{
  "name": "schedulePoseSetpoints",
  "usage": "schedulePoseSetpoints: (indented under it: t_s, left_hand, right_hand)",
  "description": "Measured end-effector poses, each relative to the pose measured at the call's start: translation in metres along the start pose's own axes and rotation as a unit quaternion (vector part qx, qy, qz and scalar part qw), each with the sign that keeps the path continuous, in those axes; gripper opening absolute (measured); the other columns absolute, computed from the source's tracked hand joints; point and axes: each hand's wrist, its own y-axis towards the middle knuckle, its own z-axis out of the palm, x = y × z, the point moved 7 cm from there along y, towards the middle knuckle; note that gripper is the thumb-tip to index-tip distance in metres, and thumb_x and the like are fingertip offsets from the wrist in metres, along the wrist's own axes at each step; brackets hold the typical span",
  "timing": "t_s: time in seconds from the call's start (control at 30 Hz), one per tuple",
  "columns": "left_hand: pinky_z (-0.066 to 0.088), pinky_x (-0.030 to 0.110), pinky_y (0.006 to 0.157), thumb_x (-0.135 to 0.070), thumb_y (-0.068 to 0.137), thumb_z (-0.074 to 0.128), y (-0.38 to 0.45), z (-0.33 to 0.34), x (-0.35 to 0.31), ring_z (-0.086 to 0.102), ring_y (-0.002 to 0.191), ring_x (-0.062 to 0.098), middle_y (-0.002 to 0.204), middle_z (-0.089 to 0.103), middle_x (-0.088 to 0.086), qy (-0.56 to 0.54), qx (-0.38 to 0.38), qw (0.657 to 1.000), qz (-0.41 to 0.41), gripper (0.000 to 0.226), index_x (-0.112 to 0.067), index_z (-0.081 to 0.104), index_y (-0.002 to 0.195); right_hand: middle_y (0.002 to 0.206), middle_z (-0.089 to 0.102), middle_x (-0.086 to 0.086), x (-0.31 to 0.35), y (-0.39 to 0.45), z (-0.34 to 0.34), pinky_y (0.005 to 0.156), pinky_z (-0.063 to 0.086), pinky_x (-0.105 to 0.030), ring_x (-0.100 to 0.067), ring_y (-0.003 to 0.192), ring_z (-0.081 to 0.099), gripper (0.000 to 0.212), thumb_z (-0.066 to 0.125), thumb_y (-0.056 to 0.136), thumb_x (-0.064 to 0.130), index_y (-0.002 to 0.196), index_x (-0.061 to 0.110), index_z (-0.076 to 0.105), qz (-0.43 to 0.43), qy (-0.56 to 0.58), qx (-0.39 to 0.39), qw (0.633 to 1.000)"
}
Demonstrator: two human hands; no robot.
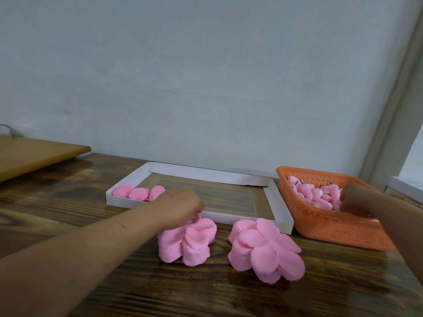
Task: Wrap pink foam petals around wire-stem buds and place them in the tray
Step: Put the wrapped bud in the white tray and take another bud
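Observation:
Two stacks of pink foam petals lie on the wooden table: a left stack point(187, 241) and a right stack point(265, 248). My left hand point(180, 205) reaches down onto the top of the left stack and pinches a petal there. My right hand point(357, 200) is inside the orange basket point(332, 227), its curled fingers among the pink wire-stem buds point(318, 195); what it holds is hidden. A shallow white cardboard tray point(278, 202) sits behind the stacks, with a few pink wrapped pieces point(137, 192) in its left end.
A light wooden board point(34, 154) overhangs the table at the far left. A pale wall rises right behind the tray. A white ledge point(405, 186) shows at the far right behind the basket.

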Motion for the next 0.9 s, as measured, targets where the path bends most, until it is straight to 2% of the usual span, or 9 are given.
schedulePoseSetpoints:
  t_s: [0.13,0.3,0.37,0.47,0.53,0.6,0.73,0.83,0.9]
  left_hand:
    - [0.029,0.02,0.066,-0.02,0.095,0.049,0.0,-0.001,-0.002,0.043,0.072,0.016,0.078,0.049,-0.006,0.031,-0.013,0.999,0.012,0.018,-0.018,0.067,0.095]
    - [0.032,0.025,0.066,-0.021,0.093,0.051,0.0,-0.001,-0.001,0.043,0.07,0.016,0.076,0.049,-0.005,0.031,-0.009,0.999,0.015,0.015,-0.018,0.066,0.091]
    - [0.032,0.026,0.063,-0.021,0.09,0.053,-0.001,-0.003,0.0,0.043,0.068,0.018,0.074,0.05,-0.003,0.029,-0.006,0.999,0.014,0.013,-0.017,0.064,0.086]
    - [0.033,0.03,0.06,-0.02,0.082,0.056,-0.001,-0.004,0.003,0.047,0.067,0.022,0.075,0.058,0.005,0.029,0.028,0.999,0.019,0.008,-0.015,0.055,0.076]
    - [0.034,0.03,0.059,-0.018,0.081,0.056,-0.001,-0.005,0.003,0.046,0.068,0.02,0.072,0.055,0.0,0.008,0.044,0.999,0.017,0.011,-0.019,0.049,0.072]
    - [0.034,0.029,0.06,-0.016,0.082,0.054,-0.001,-0.005,0.001,0.045,0.069,0.016,0.072,0.052,-0.006,-0.02,0.062,0.998,0.013,0.015,-0.025,0.046,0.072]
    - [0.037,0.019,0.064,-0.016,0.087,0.057,-0.003,0.001,-0.001,0.048,0.079,0.004,0.086,0.052,-0.015,-0.049,0.125,0.991,0.021,0.017,-0.023,0.066,0.099]
    - [0.041,0.023,0.067,-0.017,0.086,0.06,-0.003,-0.001,0.005,0.054,0.083,0.015,0.093,0.062,-0.001,-0.064,0.132,0.989,0.012,0.008,-0.016,0.067,0.088]
    - [0.041,0.026,0.067,-0.018,0.085,0.06,-0.004,-0.003,0.009,0.053,0.081,0.016,0.091,0.063,0.003,-0.088,0.133,0.987,-0.001,0.006,-0.019,0.06,0.079]
  right_hand:
    - [0.099,0.059,-0.003,-0.002,0.008,0.008,0.068,0.033,-0.017,-0.014,0.082,0.047,0.025,0.044,0.092,0.02,0.114,0.02,0.057,0.0,-0.019,0.006,1.0]
    - [0.086,0.05,0.0,-0.004,0.012,0.01,0.05,0.03,-0.013,-0.015,0.081,0.048,0.025,0.045,0.091,0.02,0.114,0.019,0.056,0.001,0.017,-0.001,1.0]
    - [0.081,0.05,0.003,-0.005,0.01,0.01,0.05,0.03,-0.011,-0.014,0.081,0.048,0.025,0.043,0.092,0.02,0.114,0.019,0.056,0.002,0.043,-0.008,0.999]
    - [0.109,0.063,-0.005,-0.009,0.01,0.012,0.072,0.037,-0.017,-0.017,0.093,0.054,0.029,0.036,0.095,0.022,0.115,0.016,0.056,0.019,0.069,-0.02,0.997]
    - [0.116,0.063,-0.009,-0.012,0.011,0.014,0.078,0.037,-0.018,-0.018,0.096,0.056,0.031,0.034,0.096,0.023,0.114,0.014,0.057,0.029,0.088,-0.025,0.995]
    - [0.106,0.066,-0.009,-0.016,0.016,0.016,0.075,0.04,-0.02,-0.018,0.086,0.055,0.028,0.037,0.094,0.022,0.104,0.015,0.061,0.036,0.101,-0.029,0.994]
    - [0.084,0.067,-0.009,-0.03,0.025,0.016,0.063,0.047,-0.025,-0.022,0.077,0.06,0.023,0.048,0.086,0.022,0.079,0.01,0.065,0.084,0.177,-0.078,0.977]
    - [0.073,0.064,-0.009,-0.035,0.024,0.011,0.053,0.04,-0.025,-0.022,0.066,0.058,0.012,0.056,0.078,0.015,0.068,0.011,0.062,0.11,0.255,-0.118,0.953]
    - [0.074,0.062,-0.01,-0.036,0.021,0.006,0.058,0.043,-0.027,-0.025,0.069,0.058,0.013,0.057,0.079,0.015,0.066,0.014,0.057,0.116,0.284,-0.151,0.94]
